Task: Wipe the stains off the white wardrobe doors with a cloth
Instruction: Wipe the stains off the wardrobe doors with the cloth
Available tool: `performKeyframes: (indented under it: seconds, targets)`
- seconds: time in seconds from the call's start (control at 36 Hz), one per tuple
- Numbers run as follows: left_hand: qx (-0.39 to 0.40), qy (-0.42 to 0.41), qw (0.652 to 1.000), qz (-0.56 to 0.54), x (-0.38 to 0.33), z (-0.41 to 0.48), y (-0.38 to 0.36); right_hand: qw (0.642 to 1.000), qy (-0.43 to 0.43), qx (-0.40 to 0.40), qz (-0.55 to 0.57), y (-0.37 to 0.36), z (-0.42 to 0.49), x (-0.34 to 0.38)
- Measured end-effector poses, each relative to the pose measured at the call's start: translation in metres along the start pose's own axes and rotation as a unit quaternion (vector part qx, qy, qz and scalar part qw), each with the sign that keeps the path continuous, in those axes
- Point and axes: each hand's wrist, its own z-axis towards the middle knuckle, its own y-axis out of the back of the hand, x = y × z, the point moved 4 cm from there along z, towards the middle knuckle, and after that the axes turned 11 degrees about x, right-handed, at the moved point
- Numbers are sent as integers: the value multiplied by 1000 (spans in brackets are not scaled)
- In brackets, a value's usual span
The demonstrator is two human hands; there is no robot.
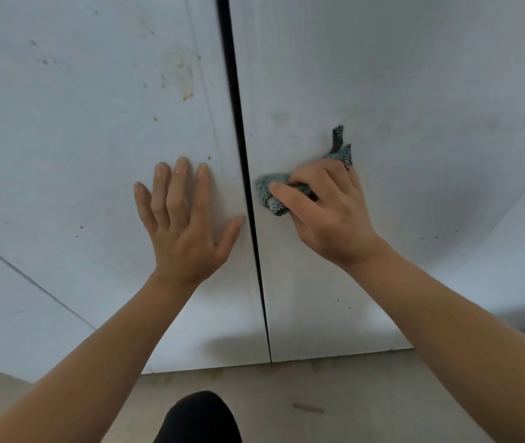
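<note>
Fingers [176, 187] of left hand [187, 231] are straight and spread, palm flat on left door [79, 139], just left of the dark gap [239, 123]. Likely bracing the door so it does not swing or rattle under the rubbing.

Right hand [328, 215] has its fingers curled and thumb across the front, gripping a bunched grey-green cloth [270, 190] and pressing it on right door [430, 91]. It sits just right of the gap, about level with the left hand. The cloth is wadded, probably so pressure lands on one small spot. A loose tail sticks out on the far side of the hand. Slight blur at the knuckles, so probably mid-stroke.

Yellowish stains [184, 81], specks and smears, are on left door beyond the left hand, near the gap, well apart from the cloth. Fainter marks and dots are on right door too.

Judgement: working the right door's edge, with the left door's main patch not yet done. Floor [318, 394] runs along the near side, below the doors.
</note>
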Motion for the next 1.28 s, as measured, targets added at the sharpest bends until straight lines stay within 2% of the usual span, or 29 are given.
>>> performKeyframes:
  seconds: [0.11, 0.19, 0.31, 0.36, 0.53, 0.58, 0.67, 0.75, 0.92, 1.14, 1.28]
  targets:
    - [-26, -5, 999, 19, -6, -10, -17, 1000, 2, -12, -2, -12, 1, 2]
    - [-50, 1, 998, 25, -12, -19, -28, 1000, 3, -15, 0, -29, -36, 10]
    - [-64, -6, 997, 31, -14, -30, -37, 993, 72, 94, -17, -56, -102, 26]
    - [-67, -7, 997, 40, -13, -32, -39, 986, 98, 135, -21, -57, -105, 29]
    - [-71, -2, 996, 52, -15, -30, -38, 1000, -1, 10, -21, -28, -46, 7]
    - [-76, -2, 996, 47, -15, -30, -38, 998, 32, 33, -39, -34, -58, 10]
    - [-74, -2, 996, 48, -14, -29, -38, 986, 105, 117, -57, -44, -90, 16]
    - [-73, 2, 996, 45, -15, -30, -37, 976, 122, 165, -68, -42, -95, 18]
    - [-77, 4, 996, 52, -16, -29, -38, 996, 18, 54, -69, -25, -52, 11]
    - [-81, 7, 995, 61, -17, -30, -39, 992, 69, 98, -28, -44, -104, 17]
    - [-70, 10, 996, 56, -18, -29, -34, 999, 32, 33, 5, -24, -66, 2]
